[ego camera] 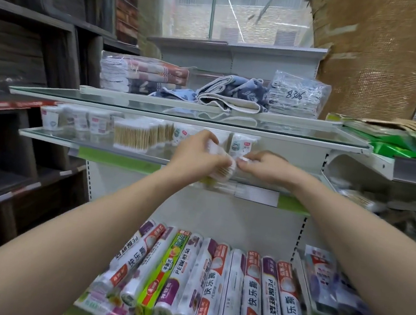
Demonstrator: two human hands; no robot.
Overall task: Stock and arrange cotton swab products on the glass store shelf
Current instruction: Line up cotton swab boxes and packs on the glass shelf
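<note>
Both my hands meet at the front edge of the glass shelf. My left hand grips a clear pack of wooden-stick cotton swabs, tilted over the shelf edge. My right hand pinches the same pack's right end. Behind them stand round white cotton swab tubs. Several more tubs line the shelf's left part, and clear packs of wooden swabs sit in the middle.
An upper glass shelf hangs close above, with folded towels on the ledge behind it. Rolls of plastic wrap fill the shelf below. Dark wooden shelving stands at the left, green packets at the right.
</note>
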